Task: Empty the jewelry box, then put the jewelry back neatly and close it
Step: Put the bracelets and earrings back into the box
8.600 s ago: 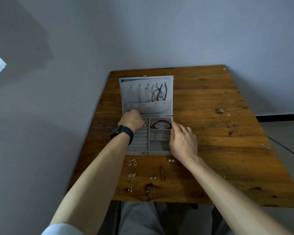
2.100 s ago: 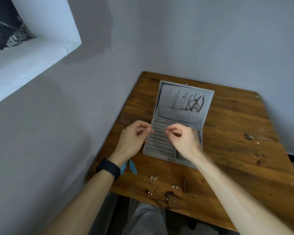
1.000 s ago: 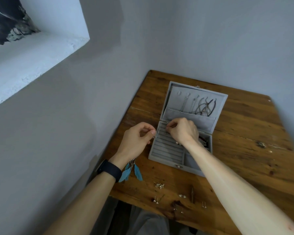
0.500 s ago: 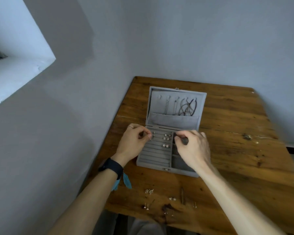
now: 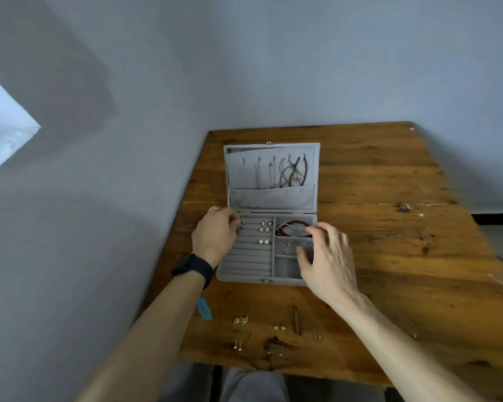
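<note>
Refilling underway: the left hand held a pinch grip on a small silver earring over the slotted rolls of the open grey velvet jewelry box on the brown wooden worktop. The right hand hovered spread, empty. Next, probably: seat it, then fetch the loose studs.

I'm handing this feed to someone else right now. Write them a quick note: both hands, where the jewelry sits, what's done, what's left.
Left hand: its fingers pinch a small silver earring at the left edge of the ring rolls in the open grey velvet jewelry box.
Right hand: open, fingers spread above the right-side compartments, blurred.
Done: pearl earrings sit in the rolls, the red bead bracelet in the far right compartment, and necklaces hang in the lid.
Left: small loose earrings, a blue feather earring and a thin dark pin lie on the wooden table in front of the box. Then close it.
</note>
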`<state>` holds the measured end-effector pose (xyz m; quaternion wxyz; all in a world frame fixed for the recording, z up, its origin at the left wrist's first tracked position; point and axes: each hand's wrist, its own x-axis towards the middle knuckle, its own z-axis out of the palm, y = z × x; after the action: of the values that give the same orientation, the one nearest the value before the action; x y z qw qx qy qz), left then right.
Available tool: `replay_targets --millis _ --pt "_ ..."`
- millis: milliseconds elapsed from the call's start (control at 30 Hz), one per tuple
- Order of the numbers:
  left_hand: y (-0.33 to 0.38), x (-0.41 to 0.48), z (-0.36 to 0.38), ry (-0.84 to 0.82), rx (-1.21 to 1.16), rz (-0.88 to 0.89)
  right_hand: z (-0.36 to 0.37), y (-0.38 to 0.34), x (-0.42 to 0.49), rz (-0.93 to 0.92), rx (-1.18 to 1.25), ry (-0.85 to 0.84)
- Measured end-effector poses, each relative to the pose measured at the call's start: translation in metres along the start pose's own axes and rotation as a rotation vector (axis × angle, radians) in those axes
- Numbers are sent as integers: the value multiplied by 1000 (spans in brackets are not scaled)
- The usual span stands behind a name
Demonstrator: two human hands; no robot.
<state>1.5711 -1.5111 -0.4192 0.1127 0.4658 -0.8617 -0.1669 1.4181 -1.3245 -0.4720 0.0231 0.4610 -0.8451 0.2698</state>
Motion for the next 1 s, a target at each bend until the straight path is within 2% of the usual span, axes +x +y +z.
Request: replay_targets --millis 233,800,1000 --pt "5 5 6 4 19 -50 2 2 -2 -32 14 27" --pt "0 12 10 15 -215 -138 1 2 -5 -11 63 1" --pt "3 17 11 4 -166 -199 3 0 -6 38 117 -27"
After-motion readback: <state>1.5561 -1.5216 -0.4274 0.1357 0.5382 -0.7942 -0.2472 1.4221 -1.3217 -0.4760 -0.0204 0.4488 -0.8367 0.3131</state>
